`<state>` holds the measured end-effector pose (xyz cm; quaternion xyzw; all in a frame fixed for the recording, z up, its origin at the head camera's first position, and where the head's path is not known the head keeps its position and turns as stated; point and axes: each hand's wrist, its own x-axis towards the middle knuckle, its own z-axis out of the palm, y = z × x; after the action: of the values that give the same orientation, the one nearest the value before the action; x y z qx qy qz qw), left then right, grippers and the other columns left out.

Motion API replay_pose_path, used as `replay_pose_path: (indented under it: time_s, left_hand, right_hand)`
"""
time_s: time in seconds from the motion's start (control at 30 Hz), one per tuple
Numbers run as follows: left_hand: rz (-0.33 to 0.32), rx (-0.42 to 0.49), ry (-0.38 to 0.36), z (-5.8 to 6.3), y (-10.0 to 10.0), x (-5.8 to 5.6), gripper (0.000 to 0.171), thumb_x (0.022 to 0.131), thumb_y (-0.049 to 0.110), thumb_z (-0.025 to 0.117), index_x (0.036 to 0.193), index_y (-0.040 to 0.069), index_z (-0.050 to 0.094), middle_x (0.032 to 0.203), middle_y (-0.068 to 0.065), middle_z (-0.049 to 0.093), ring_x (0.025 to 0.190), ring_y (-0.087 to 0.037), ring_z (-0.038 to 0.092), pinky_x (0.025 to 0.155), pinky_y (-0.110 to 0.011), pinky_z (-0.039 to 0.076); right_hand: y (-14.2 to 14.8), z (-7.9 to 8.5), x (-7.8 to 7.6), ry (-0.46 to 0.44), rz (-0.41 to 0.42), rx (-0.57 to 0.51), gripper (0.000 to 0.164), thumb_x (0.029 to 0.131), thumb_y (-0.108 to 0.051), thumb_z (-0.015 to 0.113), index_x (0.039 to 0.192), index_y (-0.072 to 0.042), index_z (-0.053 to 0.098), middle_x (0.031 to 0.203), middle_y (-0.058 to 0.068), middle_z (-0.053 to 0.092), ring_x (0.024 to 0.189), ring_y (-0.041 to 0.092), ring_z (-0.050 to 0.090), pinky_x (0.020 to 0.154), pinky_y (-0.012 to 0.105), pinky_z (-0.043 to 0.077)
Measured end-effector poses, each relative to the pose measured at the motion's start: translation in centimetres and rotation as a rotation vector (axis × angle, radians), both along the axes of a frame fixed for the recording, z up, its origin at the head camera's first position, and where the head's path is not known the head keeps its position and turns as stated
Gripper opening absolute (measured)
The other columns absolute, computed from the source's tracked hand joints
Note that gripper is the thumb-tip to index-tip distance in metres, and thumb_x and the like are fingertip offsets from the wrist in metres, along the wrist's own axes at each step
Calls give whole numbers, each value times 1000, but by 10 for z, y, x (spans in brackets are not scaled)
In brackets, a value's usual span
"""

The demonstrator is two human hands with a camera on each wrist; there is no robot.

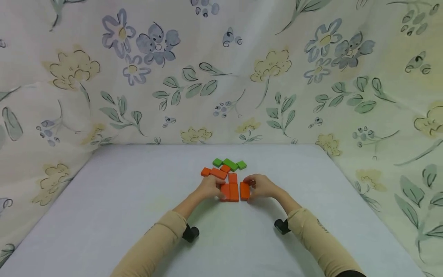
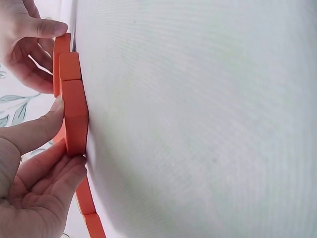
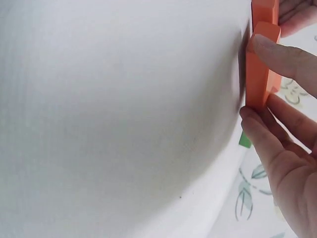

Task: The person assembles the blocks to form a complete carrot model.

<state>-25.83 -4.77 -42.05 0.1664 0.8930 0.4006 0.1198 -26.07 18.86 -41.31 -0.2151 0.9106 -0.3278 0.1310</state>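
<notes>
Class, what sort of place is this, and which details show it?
Probably an indoor filming setup: a plain white tabletop, a floral backdrop behind and beside it, and black wrist-worn devices.

Orange rectangular blocks (image 1: 234,192) and 3 green rectangular blocks (image 1: 230,164) stand out against a flat white tabletop (image 1: 138,200), before an off-white fabric drape (image 1: 207,115) printed with blue and yellow flowers and green leaves; the right beige cloth sleeve (image 1: 318,240) bears dark lettering.

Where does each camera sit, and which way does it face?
Head: on the head, facing forward and down at the table; left hand, right hand, sleeves show.
Left wrist: worn there, facing the left hand's block; both hands show.
Right wrist: worn there, facing the right hand's block; both hands show.
Both wrist views share the right hand's block.
</notes>
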Motion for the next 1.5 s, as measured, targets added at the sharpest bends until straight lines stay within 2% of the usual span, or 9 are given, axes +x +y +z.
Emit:
replay_pose_path:
  time_s: [0.1, 0.3, 0.57, 0.73, 0.83, 1.07, 1.3, 1.5]
  left_hand:
    - [-6, 1, 1, 0, -2, -1, 54, 73, 4, 83, 123, -4, 65, 122, -15, 65, 85, -19, 48, 68, -24, 41]
    - [-31, 15, 33, 1, -1, -3, 54, 71, 3, 84, 121, -5, 66, 119, -16, 66, 82, -17, 48, 68, -23, 41]
    - [-1, 23, 8, 3, -1, -1, 54, 71, 4, 85, 121, -5, 66, 119, -16, 67, 81, -17, 48, 69, -24, 43]
    - [5, 34, 18, 1, -3, 0, 53, 70, 4, 86, 119, -5, 67, 117, -16, 68, 84, -14, 51, 76, -26, 47]
    - [5, 38, 19, 1, -4, 0, 53, 70, 3, 86, 118, -6, 67, 117, -16, 68, 84, -15, 52, 77, -28, 48]
    - [16, 34, -7, 3, -3, 2, 54, 71, 2, 85, 121, -4, 66, 119, -15, 67, 85, -16, 51, 73, -26, 46]
    - [9, 51, -23, 2, -4, 1, 53, 72, 2, 83, 121, -4, 66, 120, -15, 66, 87, -18, 51, 76, -28, 47]
    - [12, 47, -18, -2, -5, 0, 52, 73, 5, 84, 121, -3, 66, 119, -14, 67, 86, -17, 51, 75, -28, 46]
  right_hand:
    - [-4, 0, -1, 1, 26, 17, 60, 68, -4, 85, 121, 6, 61, 122, 17, 61, 113, 34, 58, 97, 45, 46]
    - [-5, 0, -1, -1, 16, 36, 59, 67, -3, 85, 121, 4, 62, 121, 15, 62, 113, 34, 58, 97, 46, 45]
    - [-8, 1, 3, -8, -5, 31, 60, 66, -3, 86, 121, 3, 63, 120, 12, 63, 112, 31, 57, 98, 46, 45]
    - [-12, 2, 5, -22, -9, 38, 59, 67, -1, 84, 122, 3, 62, 121, 12, 63, 113, 31, 56, 98, 46, 44]
    - [-12, 2, 5, -8, 17, 50, 60, 68, -1, 84, 122, 4, 61, 121, 14, 62, 114, 32, 56, 98, 47, 44]
    - [-10, 10, -1, -58, 33, 77, 71, 73, -9, 83, 136, 1, 53, 135, 17, 55, 122, 34, 52, 99, 48, 43]
    - [-14, 24, -16, -38, -17, -79, 45, 86, 1, 67, 129, 8, 57, 128, 23, 60, 119, 37, 55, 94, 45, 47]
    - [-32, 21, -31, 51, -80, -91, 28, 92, 2, 60, 119, 9, 64, 113, 22, 67, 103, 32, 64, 87, 40, 52]
